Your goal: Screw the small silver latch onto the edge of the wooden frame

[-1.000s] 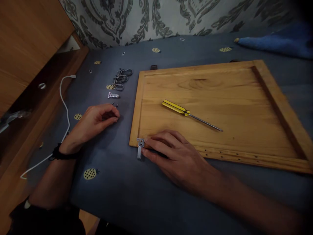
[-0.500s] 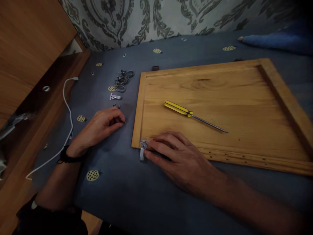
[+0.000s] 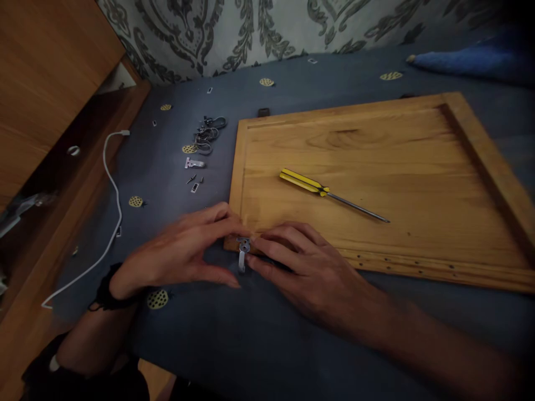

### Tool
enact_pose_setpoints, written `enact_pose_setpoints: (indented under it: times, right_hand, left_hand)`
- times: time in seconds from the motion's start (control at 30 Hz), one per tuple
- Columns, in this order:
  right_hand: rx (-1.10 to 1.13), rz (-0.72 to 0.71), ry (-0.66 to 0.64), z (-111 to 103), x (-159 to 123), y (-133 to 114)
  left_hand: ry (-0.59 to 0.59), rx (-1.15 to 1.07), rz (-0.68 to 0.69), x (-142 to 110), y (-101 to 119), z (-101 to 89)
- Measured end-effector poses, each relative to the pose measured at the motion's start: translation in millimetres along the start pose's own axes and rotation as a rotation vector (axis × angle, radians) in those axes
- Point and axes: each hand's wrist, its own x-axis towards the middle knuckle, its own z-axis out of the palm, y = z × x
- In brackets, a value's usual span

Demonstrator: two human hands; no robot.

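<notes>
A small metal hinge (image 3: 242,248) sits at the near left corner of a wooden panel (image 3: 376,167) that lies on a blue-grey cloth. My right hand (image 3: 305,267) rests over that corner, with forefinger and thumb closed on the hinge from the right. My left hand (image 3: 184,253) reaches in from the left. Its fingers are held together with their tips at the top of the hinge, and its thumb is stretched out below. Whatever those fingertips hold is too small to make out.
A yellow-handled screwdriver (image 3: 326,192) lies on the panel. Loose screws (image 3: 194,182), a metal bracket (image 3: 194,163) and a heap of metal hooks (image 3: 209,131) lie left of the panel. A white cable (image 3: 112,184) runs along the cloth's left edge beside wooden furniture (image 3: 45,83).
My left hand has left the loose screws and moved right and nearer, up to the hinge at the panel's corner. My right hand has stayed on the hinge.
</notes>
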Motion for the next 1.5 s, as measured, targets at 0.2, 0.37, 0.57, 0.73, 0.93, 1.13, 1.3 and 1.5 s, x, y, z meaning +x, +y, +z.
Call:
enact_pose_setpoints:
  times: [0.2, 0.37, 0.57, 0.73, 0.93, 1.13, 1.3, 1.5]
  right_hand:
    - [0.019, -0.007, 0.005, 2, -1, 1]
    - [0.025, -0.011, 0.006, 2, -3, 0]
    - [0.004, -0.021, 0.027, 3, -3, 0]
    - [0.014, -0.014, 0.059, 3, -1, 0]
    - [0.035, -0.002, 0.066, 4, 0, 1]
    - [0.037, -0.021, 0.068, 2, 0, 1]
    - [0.029, -0.024, 0.065, 2, 1, 2]
    - [0.02, -0.023, 0.055, 1, 1, 1]
  left_hand:
    - [0.059, 0.091, 0.096, 0, -2, 9.6]
    - [0.06, 0.019, 0.104, 1, -1, 9.2]
    - [0.068, 0.01, 0.098, 2, -1, 11.1]
    - [0.036, 0.001, 0.073, 1, 0, 7.3]
    - [0.314, -0.01, -0.161, -5, -24, -13.9]
    - [0.54, 0.235, -0.437, -2, -57, -17.0]
    - [0.481, 0.242, -0.395, -1, -59, -13.5]
    - [0.338, 0.208, -0.302, -3, -47, -17.2]
